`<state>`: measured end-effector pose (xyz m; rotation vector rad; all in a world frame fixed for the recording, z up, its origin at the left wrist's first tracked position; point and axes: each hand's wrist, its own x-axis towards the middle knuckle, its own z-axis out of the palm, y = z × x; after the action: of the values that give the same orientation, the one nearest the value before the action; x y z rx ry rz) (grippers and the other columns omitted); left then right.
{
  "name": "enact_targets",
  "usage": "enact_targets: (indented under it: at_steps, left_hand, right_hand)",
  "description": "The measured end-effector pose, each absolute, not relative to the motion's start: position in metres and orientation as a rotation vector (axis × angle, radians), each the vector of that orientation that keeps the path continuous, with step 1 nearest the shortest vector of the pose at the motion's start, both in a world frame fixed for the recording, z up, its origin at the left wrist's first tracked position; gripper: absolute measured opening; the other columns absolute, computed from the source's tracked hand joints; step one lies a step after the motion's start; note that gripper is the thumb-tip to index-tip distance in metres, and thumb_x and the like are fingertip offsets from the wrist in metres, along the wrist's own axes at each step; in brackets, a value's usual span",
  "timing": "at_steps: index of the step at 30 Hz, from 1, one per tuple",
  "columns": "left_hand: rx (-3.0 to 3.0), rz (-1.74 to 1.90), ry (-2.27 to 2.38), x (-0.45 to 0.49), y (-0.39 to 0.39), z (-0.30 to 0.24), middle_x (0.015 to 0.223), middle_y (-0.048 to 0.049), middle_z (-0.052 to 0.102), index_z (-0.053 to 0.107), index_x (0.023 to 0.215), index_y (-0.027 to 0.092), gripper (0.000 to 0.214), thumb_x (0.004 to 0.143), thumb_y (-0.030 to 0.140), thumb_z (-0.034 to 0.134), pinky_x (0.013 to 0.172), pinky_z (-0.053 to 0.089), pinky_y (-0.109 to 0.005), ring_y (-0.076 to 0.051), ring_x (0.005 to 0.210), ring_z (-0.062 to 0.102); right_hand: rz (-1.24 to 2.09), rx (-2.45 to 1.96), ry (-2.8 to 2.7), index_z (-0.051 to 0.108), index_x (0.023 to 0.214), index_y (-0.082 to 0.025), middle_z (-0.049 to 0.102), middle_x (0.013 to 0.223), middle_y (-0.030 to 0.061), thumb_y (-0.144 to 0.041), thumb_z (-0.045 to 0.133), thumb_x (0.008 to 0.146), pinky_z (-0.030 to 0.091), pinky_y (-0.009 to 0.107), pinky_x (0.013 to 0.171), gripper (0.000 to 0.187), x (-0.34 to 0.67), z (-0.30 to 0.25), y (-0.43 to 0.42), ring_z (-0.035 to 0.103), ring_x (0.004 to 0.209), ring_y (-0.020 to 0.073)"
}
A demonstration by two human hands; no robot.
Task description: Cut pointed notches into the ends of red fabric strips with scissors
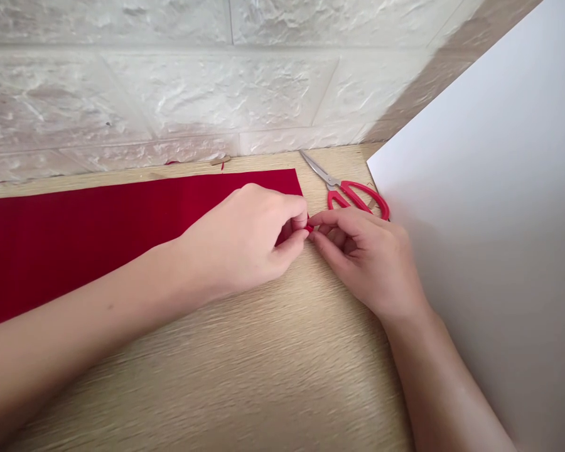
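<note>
Right now, from the head camera, both hands are working close together just above the wood-grain tabletop (245,376). The left hand (238,242) is pinching a small red piece (309,228) between thumb and forefinger, its other fingers curling in beneath. The right hand (362,260) is coming in from the opposite side, its thumb and forefinger also gripping that same piece, fingertip to fingertip with the left. The piece is too small and too covered by fingers to tell exactly what it is. It is sitting just off the right end of a long red cloth (122,232), which is lying flat under the left forearm's side. Red-handled scissors (353,194) are lying closed just beyond the right hand, blades pointing toward a white textured wall (169,81). A large white board (499,188) is leaning in along the right side.
</note>
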<state>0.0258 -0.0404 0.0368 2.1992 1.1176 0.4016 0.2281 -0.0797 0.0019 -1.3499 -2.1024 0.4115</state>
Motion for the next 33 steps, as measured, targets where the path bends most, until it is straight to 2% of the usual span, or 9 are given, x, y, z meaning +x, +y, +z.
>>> enact_targets:
  at_steps: [6, 11, 17, 24, 30, 33]
  left_hand:
    - [2.186, 0.353, 1.121, 0.021, -0.037, 0.045, 0.069, 0.0035, 0.07, 0.067, 0.073, 0.021, 0.012, 0.084, 0.02, 0.062, 0.058, 0.038, -0.028, -0.012, 0.058, 0.058]
    - [2.148, 0.335, 1.137, 0.019, -0.034, 0.05, 0.067, 0.004, 0.067, 0.068, 0.073, 0.021, 0.013, 0.084, 0.021, 0.062, 0.058, 0.037, -0.028, -0.011, 0.056, 0.056]
    - [2.109, 0.367, 1.123, 0.015, -0.031, 0.056, 0.065, 0.005, 0.066, 0.069, 0.072, 0.022, 0.013, 0.084, 0.019, 0.063, 0.061, 0.039, -0.027, -0.011, 0.059, 0.057]
    - [2.066, 0.383, 1.128, 0.011, -0.029, 0.061, 0.066, 0.0041, 0.067, 0.067, 0.068, 0.022, 0.015, 0.083, 0.019, 0.064, 0.057, 0.039, -0.028, -0.013, 0.061, 0.059]
    - [2.076, 0.398, 1.107, 0.011, -0.03, 0.059, 0.066, 0.0042, 0.067, 0.066, 0.068, 0.023, 0.015, 0.083, 0.02, 0.063, 0.057, 0.041, -0.028, -0.013, 0.06, 0.059]
    - [2.111, 0.403, 1.094, 0.011, -0.03, 0.057, 0.064, 0.0044, 0.066, 0.066, 0.069, 0.023, 0.014, 0.083, 0.02, 0.062, 0.057, 0.04, -0.028, -0.012, 0.059, 0.058]
  right_hand:
    - [0.338, -1.32, -2.145, 0.073, 0.094, -0.025, 0.077, 0.088, 0.0015, -0.018, 0.068, 0.097, 0.053, 0.03, 0.062, 0.01, 0.226, 0.001, -0.079, 0.067, 0.069, 0.0158]
    - [0.315, -1.255, -2.165, 0.072, 0.095, -0.025, 0.077, 0.091, 0.0024, -0.018, 0.063, 0.1, 0.054, 0.031, 0.069, 0.013, 0.223, 0.002, -0.079, 0.07, 0.079, 0.0179]
    - [0.409, -1.248, -2.123, 0.072, 0.105, -0.023, 0.076, 0.1, 0.0054, -0.019, 0.068, 0.098, 0.057, 0.033, 0.07, 0.009, 0.218, 0.002, -0.079, 0.072, 0.088, 0.0198]
    - [0.392, -1.245, -2.066, 0.074, 0.094, -0.024, 0.077, 0.095, 0.0046, -0.019, 0.069, 0.097, 0.057, 0.032, 0.066, 0.008, 0.215, -0.002, -0.077, 0.073, 0.081, 0.0184]
    - [0.382, -1.254, -2.043, 0.076, 0.092, -0.025, 0.078, 0.093, 0.0032, -0.019, 0.068, 0.096, 0.058, 0.032, 0.07, 0.011, 0.215, -0.003, -0.077, 0.071, 0.079, 0.0176]
    - [0.411, -1.25, -2.036, 0.076, 0.094, -0.025, 0.077, 0.093, 0.0035, -0.018, 0.068, 0.096, 0.056, 0.032, 0.067, 0.011, 0.215, -0.002, -0.077, 0.069, 0.077, 0.0171]
